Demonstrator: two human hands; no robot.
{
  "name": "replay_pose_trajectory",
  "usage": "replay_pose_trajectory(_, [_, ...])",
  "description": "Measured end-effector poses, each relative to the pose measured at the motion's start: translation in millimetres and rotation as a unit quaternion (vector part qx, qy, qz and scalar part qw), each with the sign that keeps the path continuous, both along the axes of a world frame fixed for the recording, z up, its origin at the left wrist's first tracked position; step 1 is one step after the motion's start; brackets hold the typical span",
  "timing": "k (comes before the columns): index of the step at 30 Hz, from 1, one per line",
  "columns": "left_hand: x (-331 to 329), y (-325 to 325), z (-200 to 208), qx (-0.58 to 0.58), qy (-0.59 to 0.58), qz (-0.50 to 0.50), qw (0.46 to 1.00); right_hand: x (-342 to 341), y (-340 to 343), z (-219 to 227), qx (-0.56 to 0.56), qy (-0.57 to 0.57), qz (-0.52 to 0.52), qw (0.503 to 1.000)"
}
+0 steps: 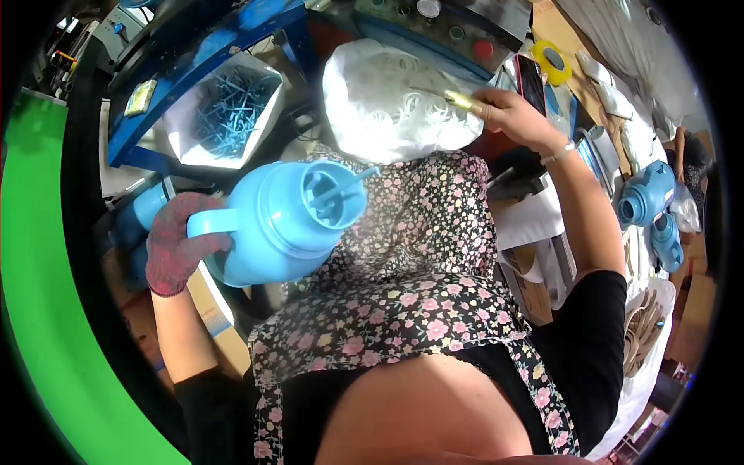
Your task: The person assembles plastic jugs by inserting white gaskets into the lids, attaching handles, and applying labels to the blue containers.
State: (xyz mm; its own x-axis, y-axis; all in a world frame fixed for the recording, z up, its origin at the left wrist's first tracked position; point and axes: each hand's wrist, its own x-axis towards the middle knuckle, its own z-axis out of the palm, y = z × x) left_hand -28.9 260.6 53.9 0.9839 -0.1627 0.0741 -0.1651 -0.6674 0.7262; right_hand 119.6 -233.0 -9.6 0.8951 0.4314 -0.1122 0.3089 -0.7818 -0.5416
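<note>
My left hand [180, 242], in a dark red knitted glove, is closed round the handle of a light blue plastic jug [267, 221]. The jug leans with its mouth up and to the right, in front of my lap. Inside its mouth are ribs, and a thin blue stick [350, 187] pokes out past the rim. My bare right hand [508, 115] grips a slim brass-coloured tool [462, 101], whose narrow tip points left over a white bag [341, 101]; its exact kind is unclear. White plastic rings [426, 112] lie in that bag.
A white-lined bin [174, 124] of blue plastic sticks stands left, beside a blue metal frame [209, 66]. At the top is a control box with a red button [483, 49]. A yellow tape roll [552, 62] lies right, with more blue jugs [649, 190] beyond.
</note>
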Motion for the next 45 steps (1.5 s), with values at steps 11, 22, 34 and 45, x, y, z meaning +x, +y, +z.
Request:
replay_pose_trajectory(11, [57.6,-31.4,23.3,0.023,0.102,-0.130,0.986,-74.3,121.5,88.9,-0.109,-0.428,0.331,0.834])
replay_pose_trajectory(22, [19.7,-29.0,-12.7,0.294,-0.246,-0.162,0.909,-74.6,113.8,35.4,-0.042,-0.040,0.139,0.989])
replay_pose_trajectory(34, [49.0,33.9,-57.1,0.084,-0.274,0.069,0.956,-46.0,146.2,74.7,0.066,-0.240,0.130,0.960])
replay_pose_trajectory(45, [44.4,39.5,-24.0,-0.069,-0.261,0.289,0.918,52.6,30.4,-80.4,0.032,0.019,-0.095,0.995])
